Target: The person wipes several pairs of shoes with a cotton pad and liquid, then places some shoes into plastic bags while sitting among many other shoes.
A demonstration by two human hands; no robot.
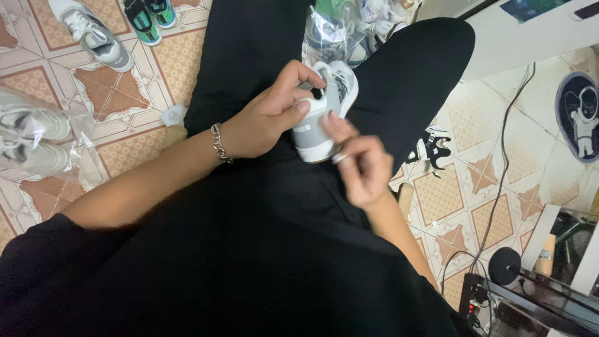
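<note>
Sneaker: small grey-and-white sneaker (324, 112) held over the lap, against black trousers (249, 43), heel end toward the camera, toe pointing away.
Left hand: left hand (268, 115) clamped on the sneaker from the left side, thumb across the grey heel, forefinger hooked over the collar; chain bracelet (219, 143) at the wrist.
Right hand: right hand (362, 165) just below and right of the sneaker, fingertips touching its lower heel edge, fingers curled, nothing clasped inside; ring on one finger.
Hands together: close, both meeting at the sneaker, the shoe between them.
Clear bag, far side of lap: transparent plastic bag (331, 34) on the floor beyond the knees, pale shoes inside, just behind the held sneaker.
Clear bag, left edge: second plastic bag (37, 134) on the tiled floor (125, 93), white sneakers inside, well apart from the hands.
Loose shoes: grey-white sneaker (93, 34) and teal-black pair (150, 15) at the floor's top-left corner, unbagged.
Right side: black cable (499, 181) trailing across the tiles.
</note>
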